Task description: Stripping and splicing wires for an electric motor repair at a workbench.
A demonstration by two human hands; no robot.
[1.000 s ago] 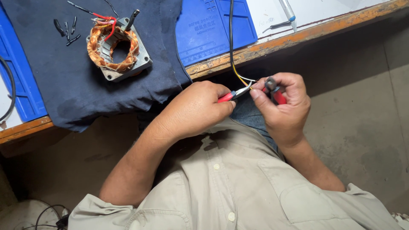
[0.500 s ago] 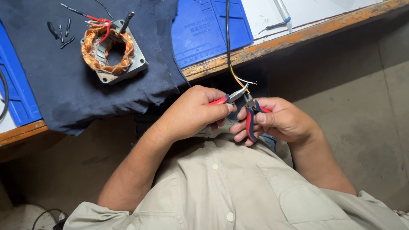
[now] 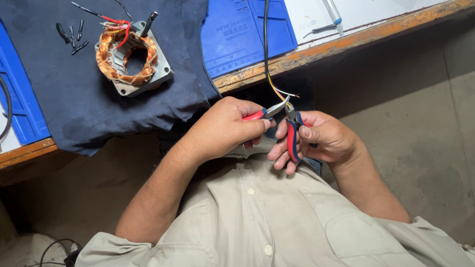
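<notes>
Fingers [image 3: 250, 129] of both hands curled tight — each around red-handled pliers [image 3: 292, 136], jaws at the wire [image 3: 277, 92].

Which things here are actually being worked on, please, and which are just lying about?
In hand:
left hand with red-handled pliers
right hand with red-and-blue pliers
black cable with bared wires

Lying about:
copper-wound stator
dark cloth
blue mat
black sleeve bits

Open floor right of hands, bench edge [image 3: 316, 54] ahead (cable [image 3: 265, 44] dangling)
</notes>
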